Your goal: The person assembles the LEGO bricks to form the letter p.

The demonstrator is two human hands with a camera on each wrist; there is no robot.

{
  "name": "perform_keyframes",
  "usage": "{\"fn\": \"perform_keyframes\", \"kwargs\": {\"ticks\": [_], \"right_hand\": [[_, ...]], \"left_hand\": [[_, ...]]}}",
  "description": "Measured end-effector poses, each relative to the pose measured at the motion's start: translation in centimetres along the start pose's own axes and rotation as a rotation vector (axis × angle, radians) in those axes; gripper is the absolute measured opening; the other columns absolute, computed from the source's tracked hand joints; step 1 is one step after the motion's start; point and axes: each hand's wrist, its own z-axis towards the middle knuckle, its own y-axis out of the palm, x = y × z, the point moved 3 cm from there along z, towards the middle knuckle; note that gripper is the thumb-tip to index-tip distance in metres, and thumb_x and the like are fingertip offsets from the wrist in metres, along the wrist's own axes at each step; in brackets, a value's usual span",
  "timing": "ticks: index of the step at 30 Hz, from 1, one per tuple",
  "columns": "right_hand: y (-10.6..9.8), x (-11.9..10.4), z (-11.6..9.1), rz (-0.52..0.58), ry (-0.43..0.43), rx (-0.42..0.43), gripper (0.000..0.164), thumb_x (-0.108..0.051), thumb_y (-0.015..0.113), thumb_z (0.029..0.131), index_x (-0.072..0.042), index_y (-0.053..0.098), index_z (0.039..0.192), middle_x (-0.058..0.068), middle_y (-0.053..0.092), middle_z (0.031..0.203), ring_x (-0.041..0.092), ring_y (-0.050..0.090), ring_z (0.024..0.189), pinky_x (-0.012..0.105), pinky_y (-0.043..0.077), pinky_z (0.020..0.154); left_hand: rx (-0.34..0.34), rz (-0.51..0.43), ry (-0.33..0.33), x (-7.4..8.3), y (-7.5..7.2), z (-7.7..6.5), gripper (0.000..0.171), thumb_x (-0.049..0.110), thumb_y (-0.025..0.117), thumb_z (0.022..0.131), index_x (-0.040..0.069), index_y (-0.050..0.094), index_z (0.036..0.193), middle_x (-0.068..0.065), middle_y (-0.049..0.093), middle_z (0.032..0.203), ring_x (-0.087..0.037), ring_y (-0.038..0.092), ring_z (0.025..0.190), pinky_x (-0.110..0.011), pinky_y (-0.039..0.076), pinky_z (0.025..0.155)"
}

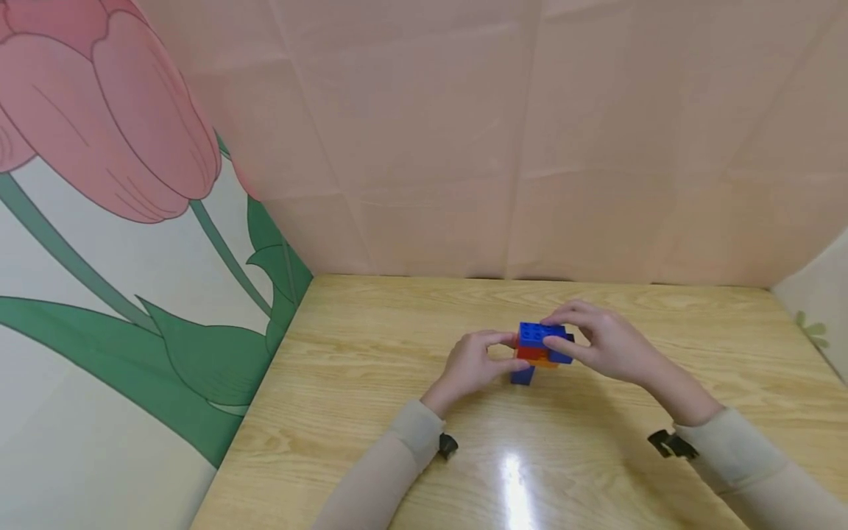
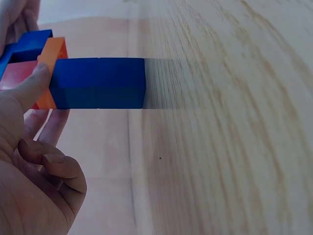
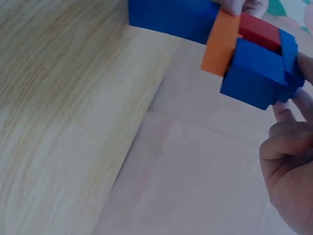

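Centrally on the wooden table, the block stack of blue, red and orange bricks stands on its blue base. Left hand pinches its side; right hand grips the top brick, partly hiding it.

I'm sitting at a small wooden table boxed in on three sides, so this is a screened-off recording booth or play corner, not a kitchen or workshop. At twelve o'clock, a plain pink paper backdrop, creased into panels, rises straight from the table's far edge. At nine o'clock, a panel printed with a big pink tulip and green leaves. At three o'clock, a sliver of another pale panel with a small green sprig. Overhead light glares off the varnished tabletop at six o'clock.
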Motion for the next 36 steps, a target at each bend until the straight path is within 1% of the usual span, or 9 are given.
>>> {"fn": "perform_keyframes", "kwargs": {"ticks": [3, 9, 12, 13, 16, 20, 24, 27, 36], "right_hand": [[-0.1, 0.1, 0.0, -0.007, 0.014, -0.009, 0.026, -0.020, 0.083, 0.091, -0.017, 0.074, 0.116, -0.005, 0.069, 0.111, 0.008, 0.051, 0.072, 0.027, 0.044, 0.059], [-0.4, 1.1, -1.4, 0.050, 0.133, -0.022, 0.038, -0.025, 0.081, 0.093, -0.016, 0.070, 0.128, -0.001, 0.071, 0.120, 0.024, 0.065, 0.109, 0.049, 0.056, 0.078], [-0.8, 1.6, -2.2, 0.048, 0.176, -0.015, 0.040, -0.027, 0.082, 0.093, -0.017, 0.069, 0.129, -0.001, 0.071, 0.120, 0.025, 0.064, 0.113, 0.050, 0.057, 0.081], [-0.9, 1.8, -2.4, 0.046, 0.184, -0.010, 0.040, -0.027, 0.082, 0.093, -0.016, 0.068, 0.128, 0.000, 0.071, 0.120, 0.023, 0.064, 0.112, 0.047, 0.057, 0.080], [-1.0, 2.2, -3.1, 0.072, 0.194, -0.012, 0.038, -0.025, 0.083, 0.092, -0.016, 0.067, 0.125, 0.000, 0.070, 0.118, 0.012, 0.061, 0.077, 0.032, 0.053, 0.065], [-0.3, 2.5, -3.8, 0.149, 0.215, -0.024, 0.037, -0.022, 0.083, 0.092, -0.019, 0.065, 0.124, -0.005, 0.068, 0.096, 0.004, 0.030, 0.046, 0.027, 0.034, 0.045], [0.7, 2.6, -4.2, 0.207, 0.210, -0.015, 0.037, -0.016, 0.082, 0.092, -0.019, 0.063, 0.124, -0.001, 0.069, 0.096, 0.001, 0.031, 0.046, 0.025, 0.034, 0.044], [1.4, 2.7, -4.2, 0.233, 0.189, 0.022, 0.038, -0.010, 0.082, 0.091, -0.018, 0.062, 0.122, 0.003, 0.070, 0.110, 0.000, 0.033, 0.048, 0.024, 0.035, 0.044], [1.8, 3.0, -4.2, 0.213, 0.204, 0.098, 0.034, -0.009, 0.080, 0.092, -0.015, 0.064, 0.122, 0.006, 0.072, 0.108, 0.006, 0.043, 0.052, 0.024, 0.037, 0.045]], "left_hand": [[0.000, -0.002, -0.007, 0.0, 0.0, 0.0, 0.050, 0.057, 0.076, 0.088, 0.028, 0.075, 0.129, 0.020, 0.071, 0.118, -0.003, 0.062, 0.118, -0.035, 0.051, 0.101], [0.000, -0.022, -0.027, -0.2, 0.3, 0.1, 0.049, 0.057, 0.077, 0.087, 0.031, 0.075, 0.128, 0.023, 0.070, 0.117, -0.003, 0.062, 0.120, -0.037, 0.050, 0.103], [0.003, -0.026, -0.037, -0.2, 0.3, 0.0, 0.049, 0.058, 0.077, 0.086, 0.031, 0.075, 0.127, 0.023, 0.070, 0.117, -0.003, 0.062, 0.120, -0.037, 0.050, 0.102], [0.004, -0.026, -0.041, -0.2, 0.3, 0.0, 0.049, 0.058, 0.077, 0.086, 0.031, 0.075, 0.127, 0.023, 0.070, 0.117, -0.003, 0.062, 0.120, -0.037, 0.050, 0.102], [0.008, -0.029, -0.048, -0.1, 0.2, -0.1, 0.049, 0.058, 0.077, 0.086, 0.031, 0.075, 0.127, 0.023, 0.070, 0.117, -0.003, 0.061, 0.120, -0.036, 0.051, 0.101], [0.009, -0.036, -0.051, 0.0, 0.1, -0.1, 0.049, 0.058, 0.078, 0.086, 0.032, 0.075, 0.127, 0.024, 0.070, 0.117, -0.002, 0.061, 0.120, -0.035, 0.051, 0.101], [0.004, -0.050, -0.055, 0.0, 0.1, -0.2, 0.049, 0.057, 0.078, 0.086, 0.032, 0.075, 0.128, 0.024, 0.070, 0.116, -0.002, 0.061, 0.120, -0.035, 0.050, 0.101], [0.001, -0.057, -0.056, -0.1, 0.2, -0.2, 0.049, 0.056, 0.078, 0.087, 0.031, 0.074, 0.129, 0.024, 0.070, 0.117, -0.002, 0.060, 0.121, -0.037, 0.050, 0.103], [-0.019, 0.003, -0.064, 0.0, 0.5, -0.6, 0.059, 0.062, 0.072, 0.090, 0.032, 0.066, 0.140, 0.019, 0.066, 0.129, -0.010, 0.058, 0.129, -0.048, 0.047, 0.107]]}}
